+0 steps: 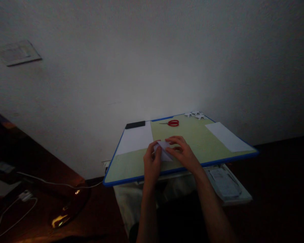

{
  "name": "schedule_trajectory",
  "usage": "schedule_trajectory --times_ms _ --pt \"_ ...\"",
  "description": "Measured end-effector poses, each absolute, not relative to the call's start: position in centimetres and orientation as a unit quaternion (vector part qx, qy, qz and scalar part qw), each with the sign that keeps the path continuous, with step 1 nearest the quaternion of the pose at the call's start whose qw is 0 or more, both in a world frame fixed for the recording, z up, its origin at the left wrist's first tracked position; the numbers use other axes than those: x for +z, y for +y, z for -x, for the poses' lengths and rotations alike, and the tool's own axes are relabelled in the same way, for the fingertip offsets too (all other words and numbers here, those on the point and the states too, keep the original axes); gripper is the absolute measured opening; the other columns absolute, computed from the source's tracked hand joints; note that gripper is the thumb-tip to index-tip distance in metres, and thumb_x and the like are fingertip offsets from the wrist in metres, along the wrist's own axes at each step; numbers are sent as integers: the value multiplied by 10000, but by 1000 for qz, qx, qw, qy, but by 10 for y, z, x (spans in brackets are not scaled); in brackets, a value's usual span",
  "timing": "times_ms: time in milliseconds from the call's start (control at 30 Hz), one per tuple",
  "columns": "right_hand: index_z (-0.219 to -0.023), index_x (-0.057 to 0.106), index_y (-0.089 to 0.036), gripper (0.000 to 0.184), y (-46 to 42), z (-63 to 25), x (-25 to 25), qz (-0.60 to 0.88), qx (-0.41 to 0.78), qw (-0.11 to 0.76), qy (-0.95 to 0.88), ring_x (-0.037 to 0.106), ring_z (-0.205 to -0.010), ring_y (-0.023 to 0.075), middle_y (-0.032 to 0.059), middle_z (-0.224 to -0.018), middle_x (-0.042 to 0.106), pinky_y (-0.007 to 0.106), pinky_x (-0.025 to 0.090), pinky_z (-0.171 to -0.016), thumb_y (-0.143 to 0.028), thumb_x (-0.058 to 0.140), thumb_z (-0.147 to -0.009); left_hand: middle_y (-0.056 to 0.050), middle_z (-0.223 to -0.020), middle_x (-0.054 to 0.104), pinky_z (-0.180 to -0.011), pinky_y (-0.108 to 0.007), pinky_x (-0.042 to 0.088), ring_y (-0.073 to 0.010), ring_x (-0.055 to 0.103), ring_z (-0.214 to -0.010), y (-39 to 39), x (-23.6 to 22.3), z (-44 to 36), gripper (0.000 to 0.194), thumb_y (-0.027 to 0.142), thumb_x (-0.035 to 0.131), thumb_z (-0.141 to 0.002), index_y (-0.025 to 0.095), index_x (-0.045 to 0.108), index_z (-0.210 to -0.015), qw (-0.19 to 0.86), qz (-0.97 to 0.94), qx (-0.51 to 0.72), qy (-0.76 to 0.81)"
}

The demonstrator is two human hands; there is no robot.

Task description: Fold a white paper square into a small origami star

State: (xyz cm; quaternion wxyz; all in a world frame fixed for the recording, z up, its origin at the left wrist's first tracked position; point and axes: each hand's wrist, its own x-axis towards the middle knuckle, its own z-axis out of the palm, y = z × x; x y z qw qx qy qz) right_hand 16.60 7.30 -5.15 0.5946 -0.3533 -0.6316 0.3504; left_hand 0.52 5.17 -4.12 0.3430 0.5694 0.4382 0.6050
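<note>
Between my hands, above the near part of the green tabletop (192,141), is a small folded piece of white paper (164,153). My left hand (152,159) grips its left side, the thumb on the near face and the fingers behind. On the right, my right hand (181,152) has its thumb and fingers apart around the paper's right edge; the fingertips are at or close to it, and whether they pinch it is hard to see in the dim light. Farther back lie red-handled scissors (173,123), their blades pointing left.
White sheets lie at the left (134,140) and right (228,136). A black flat object (135,125) rests at the back left, white paper cutouts (196,115) at the back right. An open drawer (228,185) juts out below the blue table edge. A wall stands behind.
</note>
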Motion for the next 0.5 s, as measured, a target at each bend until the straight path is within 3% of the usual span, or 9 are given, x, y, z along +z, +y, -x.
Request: schedule_trajectory --times_ms 200,300,500 --pt "-1222 743 -258 370 69 -165 -48 343 380 563 -649 630 -854 163 45 -1107 645 330 572 -800 -373 789 -873 -48 -981 745 -733 -275 542 -199 696 -853 52 -40 -6 270 445 646 -962 200 695 -1067 288 -526 655 459" --pt "-1255 730 -249 423 68 -165 -47 339 400 543 -656 615 -802 158 20 -996 662 320 558 -776 -380 803 -859 -35 -889 719 -740 -272 532 -191 666 -833 53 -39 -6 330 503 581 -1003 194 687 -959 244 -508 674 477" --pt "-1266 726 -251 439 68 -165 -48 326 402 546 -659 616 -801 154 15 -990 655 322 554 -790 -359 811 -850 -19 -889 724 -640 -245 511 -179 703 -770 52 -39 -9 306 478 723 -904 208 637 -1020 306 -490 668 468"
